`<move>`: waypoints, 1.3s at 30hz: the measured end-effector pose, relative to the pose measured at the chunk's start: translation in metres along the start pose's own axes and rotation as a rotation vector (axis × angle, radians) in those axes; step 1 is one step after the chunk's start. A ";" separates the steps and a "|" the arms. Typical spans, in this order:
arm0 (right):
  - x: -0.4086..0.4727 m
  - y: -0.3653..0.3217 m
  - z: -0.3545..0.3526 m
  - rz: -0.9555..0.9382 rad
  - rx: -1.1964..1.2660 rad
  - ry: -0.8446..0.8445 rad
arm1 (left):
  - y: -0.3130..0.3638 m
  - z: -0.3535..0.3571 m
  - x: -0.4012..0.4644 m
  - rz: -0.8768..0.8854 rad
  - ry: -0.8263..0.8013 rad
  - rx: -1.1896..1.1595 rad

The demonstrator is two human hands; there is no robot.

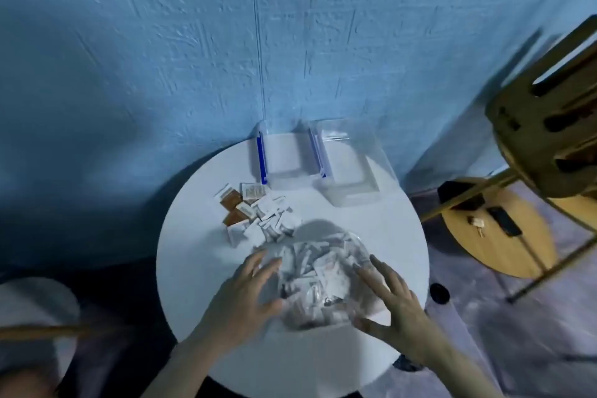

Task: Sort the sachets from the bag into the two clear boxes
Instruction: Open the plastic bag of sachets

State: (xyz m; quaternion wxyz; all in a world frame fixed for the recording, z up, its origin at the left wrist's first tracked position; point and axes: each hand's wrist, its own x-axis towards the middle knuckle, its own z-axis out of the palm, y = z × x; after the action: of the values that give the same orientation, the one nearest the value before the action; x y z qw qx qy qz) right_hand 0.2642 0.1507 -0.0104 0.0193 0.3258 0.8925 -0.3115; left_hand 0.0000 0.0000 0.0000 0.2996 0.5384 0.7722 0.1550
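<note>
Clear boxes (318, 163) at twelve o'clock look nearly empty, while spread-fingered left hand (245, 292) and right hand (392, 304) flank the full bag (318, 281), with sachets (258, 213) spilled at ten o'clock.

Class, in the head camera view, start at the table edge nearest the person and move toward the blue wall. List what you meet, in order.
Hands, left hand and right hand → clear bag of sachets → loose pile of sachets → two clear boxes by the wall.
</note>
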 end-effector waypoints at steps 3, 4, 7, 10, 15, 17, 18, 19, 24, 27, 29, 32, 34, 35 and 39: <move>0.000 0.008 0.013 -0.002 -0.054 -0.023 | 0.003 0.023 0.004 0.052 -0.088 0.063; 0.000 0.010 0.017 -0.010 -0.065 -0.005 | 0.005 0.032 0.005 0.069 -0.106 0.106; 0.006 0.019 0.028 -0.040 -0.073 0.044 | -0.002 0.054 0.011 0.125 -0.060 0.116; 0.015 0.024 0.029 -0.074 -0.066 0.077 | -0.015 0.069 0.015 0.146 0.040 0.019; 0.025 0.036 0.032 -0.169 -0.008 0.136 | -0.013 0.079 0.022 0.174 0.149 -0.096; 0.031 0.043 0.029 -0.195 -0.009 0.171 | -0.013 0.080 0.028 0.180 0.183 -0.149; 0.035 0.046 0.028 -0.207 -0.022 0.185 | -0.013 0.081 0.031 0.186 0.195 -0.162; 0.038 0.049 0.028 -0.218 -0.035 0.202 | -0.014 0.082 0.034 0.199 0.212 -0.169; 0.040 0.050 0.038 -0.285 -0.151 0.380 | -0.028 0.096 0.029 0.383 0.377 -0.184; 0.031 0.036 0.053 -0.455 -0.271 0.520 | -0.044 0.120 0.020 0.547 0.550 0.000; 0.030 0.023 0.067 -0.583 -0.290 0.544 | -0.048 0.132 0.017 0.575 0.650 0.005; 0.035 0.011 0.086 -0.676 -0.269 0.553 | -0.050 0.142 0.017 0.591 0.777 -0.071; 0.037 0.008 0.096 -0.696 -0.229 0.596 | -0.050 0.143 0.017 0.613 0.825 -0.148; 0.038 0.008 0.100 -0.704 -0.215 0.625 | -0.050 0.142 0.017 0.623 0.845 -0.171; 0.042 0.003 0.111 -0.727 -0.199 0.694 | -0.052 0.140 0.015 0.621 0.881 -0.202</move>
State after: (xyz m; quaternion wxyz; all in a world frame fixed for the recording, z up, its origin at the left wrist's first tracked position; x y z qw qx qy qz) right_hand 0.2140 0.1129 -0.1116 -0.3569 0.0752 0.9272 -0.0852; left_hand 0.0461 -0.0173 -0.1413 -0.0619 0.5937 0.6105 0.5206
